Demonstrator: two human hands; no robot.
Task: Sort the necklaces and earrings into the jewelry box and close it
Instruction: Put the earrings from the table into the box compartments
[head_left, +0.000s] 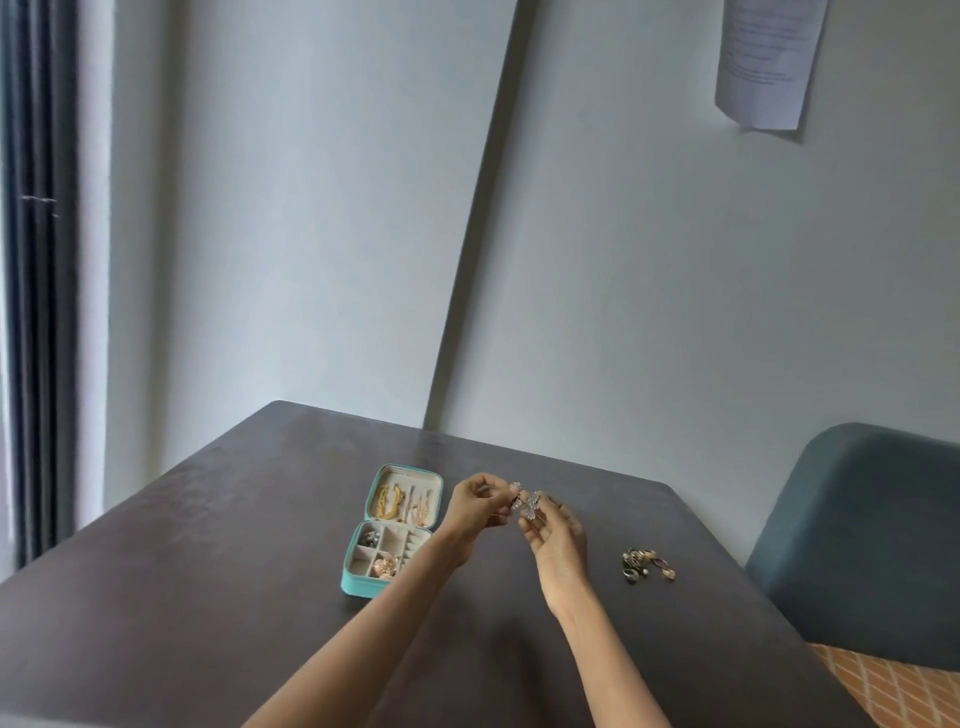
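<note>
A teal jewelry box (352, 583) lies open on the dark table (208, 571). Gold necklaces (390, 503) hang in its lid, and earrings (385, 566) sit in some of its cream compartments. Just right of the box, above the table, my left hand (475, 512) and my right hand (557, 540) both pinch a silver, sparkly earring piece (527, 504) between their fingertips. A small pile of loose gold and dark jewelry (647, 564) lies on the table to the right of my hands.
A blue-grey padded chair (857, 545) stands at the table's right edge, over an orange patterned floor (893, 691). A wall runs behind the table, with a paper sheet (763, 62) pinned high up. Dark curtains (41, 260) hang at far left.
</note>
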